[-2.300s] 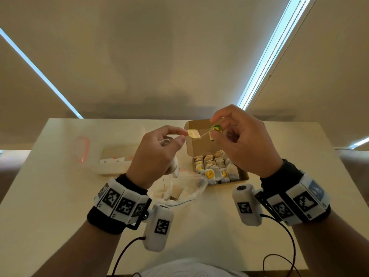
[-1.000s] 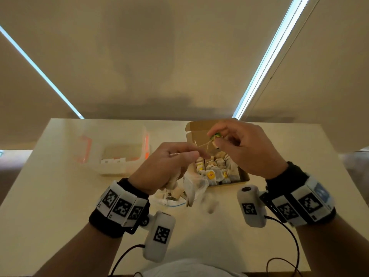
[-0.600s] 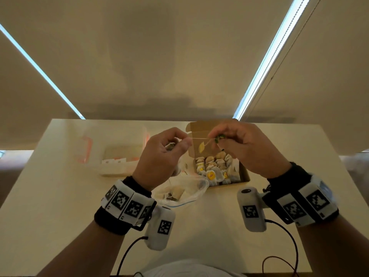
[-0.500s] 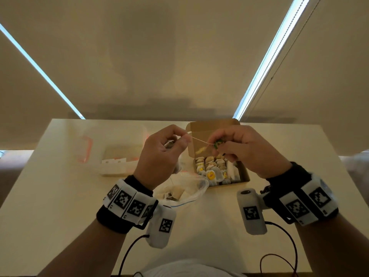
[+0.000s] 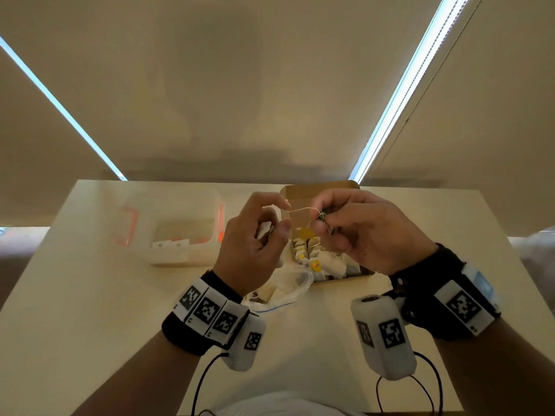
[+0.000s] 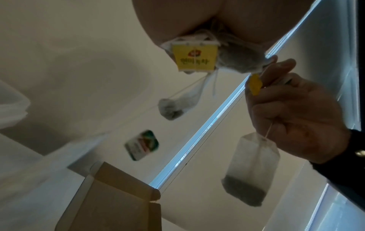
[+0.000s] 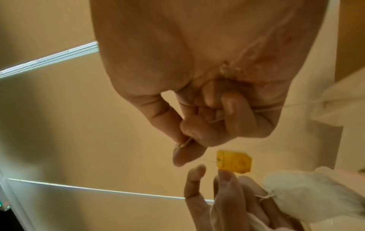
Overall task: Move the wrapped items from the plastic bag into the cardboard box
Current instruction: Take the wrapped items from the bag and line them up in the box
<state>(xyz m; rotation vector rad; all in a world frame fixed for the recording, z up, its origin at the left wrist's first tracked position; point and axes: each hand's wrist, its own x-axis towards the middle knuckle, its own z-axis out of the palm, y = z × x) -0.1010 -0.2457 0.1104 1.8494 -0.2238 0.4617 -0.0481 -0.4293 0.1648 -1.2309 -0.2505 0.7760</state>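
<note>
Right hand pinches a tea-bag string between thumb and forefinger at frame centre; left hand clutches a bunch of tea bags, one yellow tag bearing Korean lettering. Below them sit the open cardboard box, part-filled, and the plastic bag; a clear tub stands at left.

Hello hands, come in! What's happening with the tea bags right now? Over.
Left hand grips a bunch of tea bags. Right hand pinches a string. Strings tangled above the cardboard box; nothing dropped in yet.
</note>
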